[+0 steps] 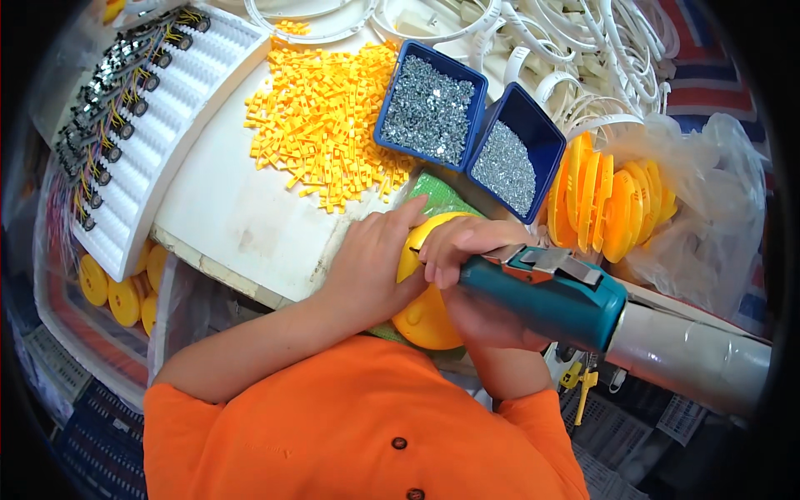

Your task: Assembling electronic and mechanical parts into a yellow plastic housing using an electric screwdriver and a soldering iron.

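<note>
A rounded yellow plastic part (430,320) lies on a green cushioned pad (440,196) at the table's near edge, close to my body. My left hand (375,254) grips its left side, with the thumb and fingers around it. In my right hand (471,242) is a teal electric screwdriver (546,304) with a metal lever on its body, fingers wrapped round its front end. The screwdriver leans over the yellow part, its dark tip close to the surface by my left fingers. Whether the tip touches a screw is hidden by my hands.
Beyond my hands are a heap of small yellow pieces (321,117) and two blue bins of screws (429,104) (507,167). Stacked yellow discs (612,200) sit right beside a plastic bag (721,192). A white ridged tray (179,108) with wired parts stands left; white rings (575,50) lie behind.
</note>
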Demonstrator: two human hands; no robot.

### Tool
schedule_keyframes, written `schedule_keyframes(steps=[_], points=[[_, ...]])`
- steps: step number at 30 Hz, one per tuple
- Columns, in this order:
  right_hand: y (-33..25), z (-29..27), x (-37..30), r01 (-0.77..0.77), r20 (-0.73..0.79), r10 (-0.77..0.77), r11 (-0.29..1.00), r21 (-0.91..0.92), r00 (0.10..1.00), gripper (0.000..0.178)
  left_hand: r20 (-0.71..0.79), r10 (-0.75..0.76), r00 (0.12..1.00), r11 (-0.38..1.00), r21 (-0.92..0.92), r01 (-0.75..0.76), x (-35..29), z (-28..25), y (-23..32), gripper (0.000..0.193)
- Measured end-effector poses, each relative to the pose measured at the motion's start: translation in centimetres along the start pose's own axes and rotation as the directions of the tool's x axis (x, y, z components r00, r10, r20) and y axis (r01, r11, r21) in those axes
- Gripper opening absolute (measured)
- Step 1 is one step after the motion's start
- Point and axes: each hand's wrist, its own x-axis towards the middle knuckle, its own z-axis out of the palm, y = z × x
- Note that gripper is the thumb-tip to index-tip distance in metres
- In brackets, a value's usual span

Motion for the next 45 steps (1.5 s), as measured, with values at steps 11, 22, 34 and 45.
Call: schedule_keyframes(steps=[11,22,34,45], points=[[0.0,-4.1,2.8,0.334,-0.184,-0.317,0.940,0.068,0.930,0.102,0.201,0.074,0.977,0.996,0.039,-0.083,5.7,0.8,2.0,0.058],[1.4,-4.5,2.7,0.197,-0.170,-0.169,0.967,0.164,0.971,0.093,0.220,0.003,0.975,1.000,0.026,-0.009,6.0,1.2,1.8,0.051],[-2.5,-7.3,-0.2,0.460,-0.191,-0.452,0.888,-0.003,0.871,0.110,0.273,0.152,0.950,0.980,0.082,-0.180,7.4,1.6,2.4,0.036],[0.5,-9.3,-2.5,0.396,-0.401,-0.339,0.916,0.065,0.851,0.100,0.493,0.288,0.821,0.850,0.262,-0.456,9.1,6.4,5.3,0.040]])
